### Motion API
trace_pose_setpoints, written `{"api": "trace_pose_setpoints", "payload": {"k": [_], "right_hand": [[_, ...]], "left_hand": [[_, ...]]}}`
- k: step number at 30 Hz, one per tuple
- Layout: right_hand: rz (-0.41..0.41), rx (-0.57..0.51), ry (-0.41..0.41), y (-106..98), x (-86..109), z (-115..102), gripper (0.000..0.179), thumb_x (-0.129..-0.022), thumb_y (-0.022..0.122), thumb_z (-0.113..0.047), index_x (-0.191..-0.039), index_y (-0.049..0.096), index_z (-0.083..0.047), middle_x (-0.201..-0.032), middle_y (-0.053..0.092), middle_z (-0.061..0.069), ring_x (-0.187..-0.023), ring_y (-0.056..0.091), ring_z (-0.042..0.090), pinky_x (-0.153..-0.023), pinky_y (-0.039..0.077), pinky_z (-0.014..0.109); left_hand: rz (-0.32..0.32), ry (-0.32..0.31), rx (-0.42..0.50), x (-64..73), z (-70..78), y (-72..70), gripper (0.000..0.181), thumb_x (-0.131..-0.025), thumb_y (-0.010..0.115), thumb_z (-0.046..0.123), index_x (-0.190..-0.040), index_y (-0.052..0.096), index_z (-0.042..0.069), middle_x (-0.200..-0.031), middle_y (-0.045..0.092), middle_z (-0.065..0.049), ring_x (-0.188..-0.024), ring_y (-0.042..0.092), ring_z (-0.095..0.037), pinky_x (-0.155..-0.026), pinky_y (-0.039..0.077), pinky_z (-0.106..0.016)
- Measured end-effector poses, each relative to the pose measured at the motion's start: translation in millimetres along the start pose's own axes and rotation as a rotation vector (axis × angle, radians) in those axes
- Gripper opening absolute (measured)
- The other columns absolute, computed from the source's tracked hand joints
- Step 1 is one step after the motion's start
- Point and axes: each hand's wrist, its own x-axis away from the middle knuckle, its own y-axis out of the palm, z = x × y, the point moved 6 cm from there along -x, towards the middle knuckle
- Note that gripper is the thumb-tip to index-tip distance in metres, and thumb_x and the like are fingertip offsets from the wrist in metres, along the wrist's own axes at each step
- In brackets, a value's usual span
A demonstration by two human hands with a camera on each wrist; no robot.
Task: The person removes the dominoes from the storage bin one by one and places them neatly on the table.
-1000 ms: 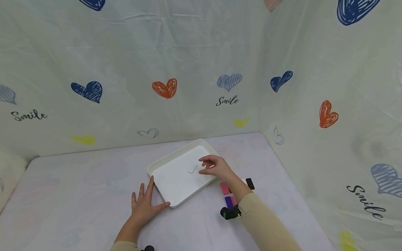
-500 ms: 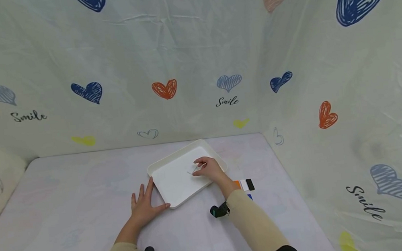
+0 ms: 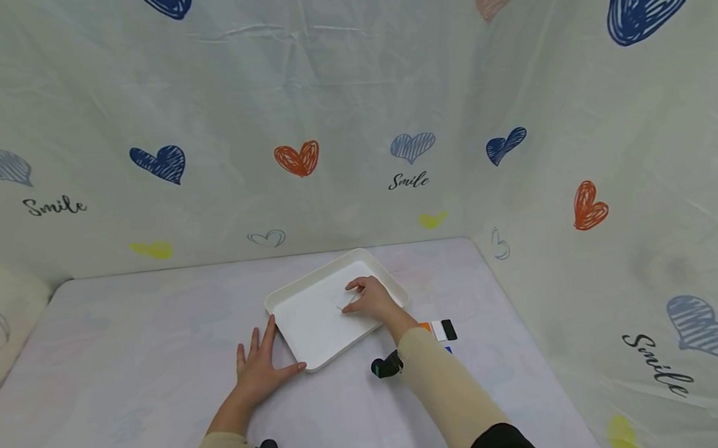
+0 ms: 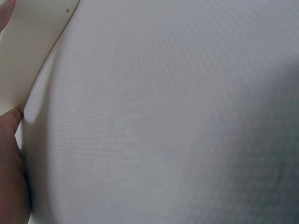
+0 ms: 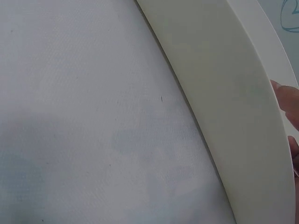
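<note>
A white rectangular tray (image 3: pixel 318 340) lies at a slant on the table. My left hand (image 3: pixel 258 378) is at its left end, fingers spread, with the forefinger and thumb at the rim. In the left wrist view the thumb (image 4: pixel 10 120) meets the tray's outer wall (image 4: pixel 28 51). Over the tray is my right hand (image 3: pixel 369 301), thumb and forefinger apart at a thin grey check-shaped line (image 3: pixel 341 308), which the fingers partly cover. I cannot tell whether they pinch anything. The right wrist view shows fingertips (image 5: pixel 287 100) beyond the tray's wall.
Small coloured pieces lie right of the tray, partly behind the right forearm: an orange one (image 3: pixel 425 327), a black and white one (image 3: pixel 449 329) and a bit of blue. A pale cloth (image 3: pixel 119 362) covers the table. Curtains printed with hearts stand behind and to the right.
My right hand has moved a little left and down onto the grey line, now covering part of it. The left hand and tray have stayed put. The forearm now hides the pink and purple pieces.
</note>
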Motion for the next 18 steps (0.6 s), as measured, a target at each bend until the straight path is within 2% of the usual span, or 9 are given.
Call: {"api": "trace_pose_setpoints", "payload": {"k": [4, 10, 18], "right_hand": [[-0.006, 0.029, 0.042, 1.7, -2.5, 3.4, 0.049, -0.068, 0.090, -0.014, -0.111, 0.066, -0.008, -0.110, 0.057, 0.010, -0.098, 0.052, 0.024, -0.088, 0.046, 0.036], [-0.029, 0.005, 0.082, 3.8, -3.2, 6.4, 0.046, -0.068, 0.090, -0.013, -0.106, 0.065, -0.010, -0.113, 0.056, 0.012, -0.101, 0.052, 0.026, -0.092, 0.045, 0.039], [-0.031, -0.001, 0.084, 3.6, -2.0, 2.2, 0.047, -0.067, 0.090, -0.014, -0.106, 0.065, -0.010, -0.114, 0.055, 0.013, -0.102, 0.052, 0.027, -0.091, 0.046, 0.039]], "left_hand": [[-0.004, 0.003, 0.007, 0.4, 0.7, 0.3, 0.118, -0.075, 0.080, 0.050, -0.156, 0.006, 0.003, -0.157, 0.014, -0.026, -0.144, 0.002, -0.046, -0.111, -0.011, -0.059], [-0.001, 0.004, 0.005, 0.3, -0.6, 0.4, 0.118, -0.076, 0.079, 0.050, -0.156, 0.006, 0.004, -0.158, 0.014, -0.026, -0.145, 0.002, -0.046, -0.111, -0.011, -0.059], [0.003, 0.003, 0.001, 0.3, -1.1, -0.2, 0.118, -0.075, 0.079, 0.050, -0.156, 0.006, 0.003, -0.157, 0.015, -0.026, -0.145, 0.002, -0.046, -0.111, -0.011, -0.059]]}}
